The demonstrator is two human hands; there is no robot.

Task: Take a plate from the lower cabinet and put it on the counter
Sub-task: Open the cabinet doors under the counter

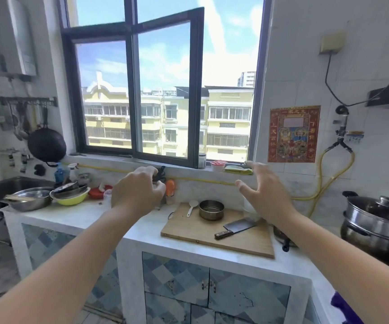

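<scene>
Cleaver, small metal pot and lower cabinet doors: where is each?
cleaver [240, 226], head view, on its blade.
small metal pot [211, 210], head view, on its side wall.
lower cabinet doors [177, 277], head view, on the left door's front.

Blue-grey diamond-patterned lower cabinet [177, 277]; yellow bowl [72, 200]; red poster [293, 134]

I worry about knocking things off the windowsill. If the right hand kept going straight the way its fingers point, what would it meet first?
Probably the yellow-green cloth on the windowsill: the open right hand points up and away toward it. Depth is unclear from this one view.
</scene>
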